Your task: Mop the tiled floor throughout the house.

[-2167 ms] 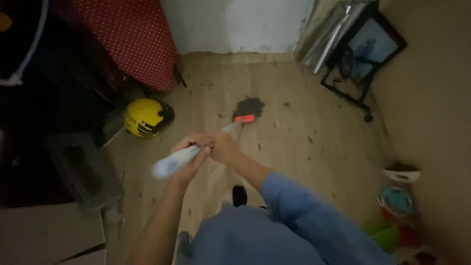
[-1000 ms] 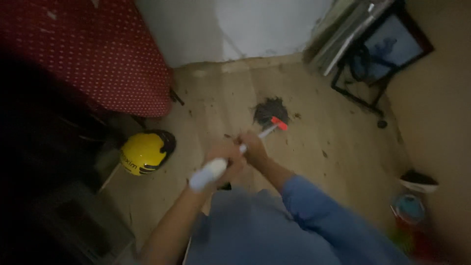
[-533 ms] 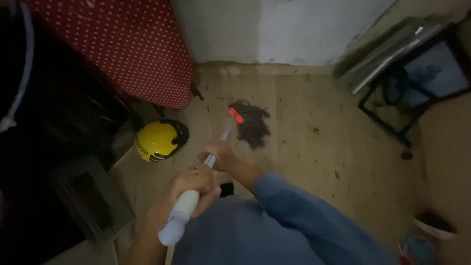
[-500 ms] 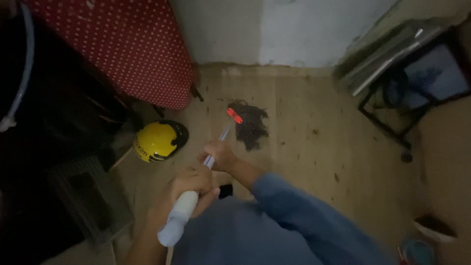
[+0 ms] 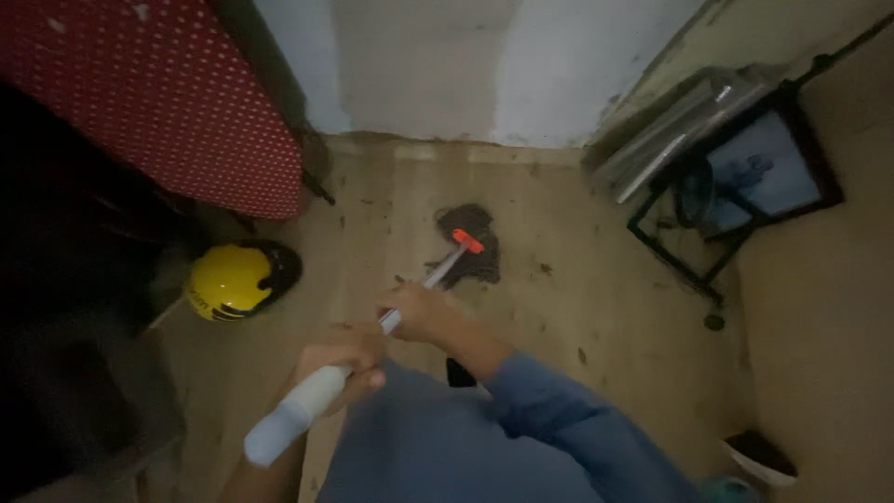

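The mop point(image 5: 372, 331) runs from seven o'clock up to one o'clock, its dark head point(image 5: 468, 244) on the floor point(image 5: 577, 298) ahead. Both hands are wrapped around the shaft: the right hand point(image 5: 421, 313) nearer the head, the left hand point(image 5: 343, 356) lower by the pale grip.

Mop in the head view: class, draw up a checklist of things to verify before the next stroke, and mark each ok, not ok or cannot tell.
1. Left hand gripped around the pale end of the mop handle: ok.
2. Right hand gripped lower down the handle: ok.
3. Dark mop head flat on the floor: ok.
4. Yellow helmet apart from the mop head: ok.
5. Black frame leaning at the wall, apart from the mop: ok.
6. Floor wet or dry: cannot tell.
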